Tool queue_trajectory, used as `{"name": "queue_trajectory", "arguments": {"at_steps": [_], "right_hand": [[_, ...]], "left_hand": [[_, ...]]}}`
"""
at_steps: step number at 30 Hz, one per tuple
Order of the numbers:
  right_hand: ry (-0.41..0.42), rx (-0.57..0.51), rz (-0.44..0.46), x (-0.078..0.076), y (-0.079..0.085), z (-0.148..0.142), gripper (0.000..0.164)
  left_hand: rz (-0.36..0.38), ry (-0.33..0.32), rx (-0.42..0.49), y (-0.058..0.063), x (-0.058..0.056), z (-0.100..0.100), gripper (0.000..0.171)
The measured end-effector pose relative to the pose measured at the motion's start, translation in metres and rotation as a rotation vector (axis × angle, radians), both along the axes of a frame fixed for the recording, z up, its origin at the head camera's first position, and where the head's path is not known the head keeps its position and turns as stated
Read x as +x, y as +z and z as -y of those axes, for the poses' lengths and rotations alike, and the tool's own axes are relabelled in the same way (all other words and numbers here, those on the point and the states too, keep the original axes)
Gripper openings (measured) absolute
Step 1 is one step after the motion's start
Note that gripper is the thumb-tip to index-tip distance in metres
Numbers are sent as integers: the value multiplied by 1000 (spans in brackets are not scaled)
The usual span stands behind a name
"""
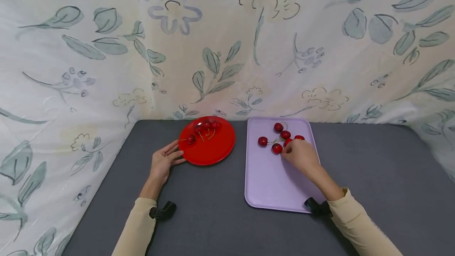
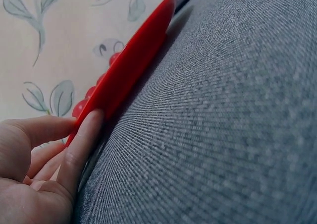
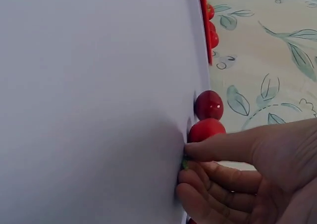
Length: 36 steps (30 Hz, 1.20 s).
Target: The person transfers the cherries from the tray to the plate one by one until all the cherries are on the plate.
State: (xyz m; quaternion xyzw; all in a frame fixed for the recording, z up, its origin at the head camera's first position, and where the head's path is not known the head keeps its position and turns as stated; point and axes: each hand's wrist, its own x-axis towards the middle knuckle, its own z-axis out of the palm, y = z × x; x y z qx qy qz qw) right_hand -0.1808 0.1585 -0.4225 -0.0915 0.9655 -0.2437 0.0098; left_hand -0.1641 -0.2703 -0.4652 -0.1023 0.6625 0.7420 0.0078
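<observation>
My left hand (image 1: 164,162) grips the near-left rim of a round red plate (image 1: 209,154), thumb on one face and fingers on the other in the left wrist view. Several dark red cherries with stems, one of them at the plate's left side (image 1: 190,139), lie on the plate. To the right, my right hand (image 1: 301,154) reaches down over a lilac tray (image 1: 266,185), beside a cluster of cherries. Its thumb and fingertips pinch a small green stem (image 3: 185,163) close to the tray surface. A red cherry (image 3: 207,130) sits right beside the thumb, partly covered by it.
Plate and tray stand side by side on a dark grey cloth-covered table (image 1: 209,216), with a narrow gap between them. Behind and to the left hangs a floral curtain (image 1: 213,70). More cherries, such as a single cherry (image 1: 262,141), lie toward the tray's far end.
</observation>
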Motion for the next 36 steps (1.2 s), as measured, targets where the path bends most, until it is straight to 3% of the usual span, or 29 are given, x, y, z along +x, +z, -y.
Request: {"name": "queue_trajectory", "arguments": {"at_steps": [4,10,15,19,27,36], "right_hand": [[-13,-51,31,1,4,0,9],[-12,-255,123,-2,13,-4,7],[-33,-433,248,-5,19,-4,15],[-45,-550,296,-7,20,-1,22],[-80,-770,285,-13,6,24,29],[-99,-910,269,-26,-3,73,26]], "left_hand": [[3,-2,-1,0,-1,-1,53],[0,7,12,2,-1,-1,53],[8,6,12,3,-1,0,54],[12,8,14,3,-1,0,54],[10,1,-6,3,0,0,55],[23,12,-7,2,2,-1,55]]}}
